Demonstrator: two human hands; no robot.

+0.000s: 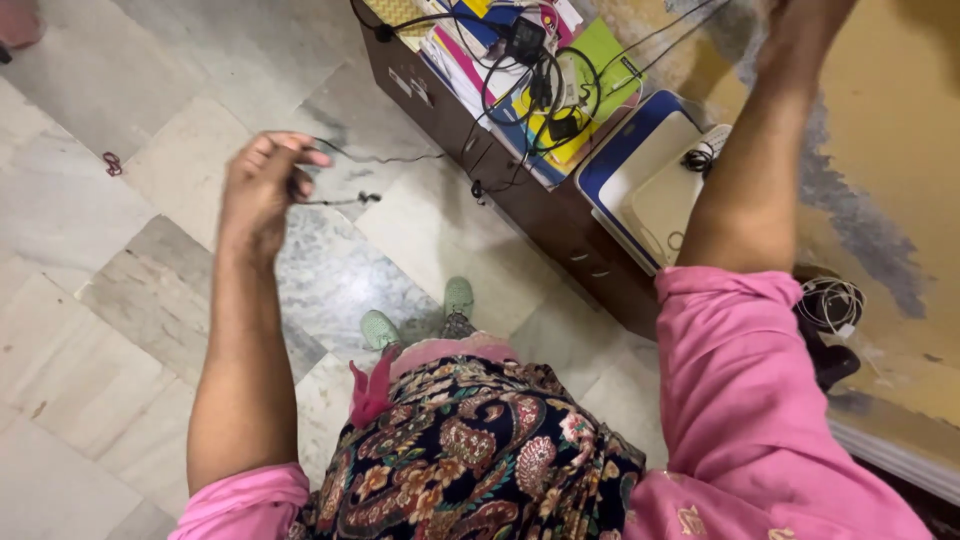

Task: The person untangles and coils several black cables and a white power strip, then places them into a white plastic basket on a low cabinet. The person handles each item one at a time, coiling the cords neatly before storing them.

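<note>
Fingers of the left hand pinch a thin black cable above the marble floor; the cable runs right from that hand toward the tangle of black cords and chargers lying on colourful books atop the dark wooden counter. The right hand is raised by the yellow wall and cut off at the frame's top, so whether it grips anything cannot be told; a white tablet-like device on a blue tray lies just beside that forearm, and green shoes stand on the floor below.
</note>
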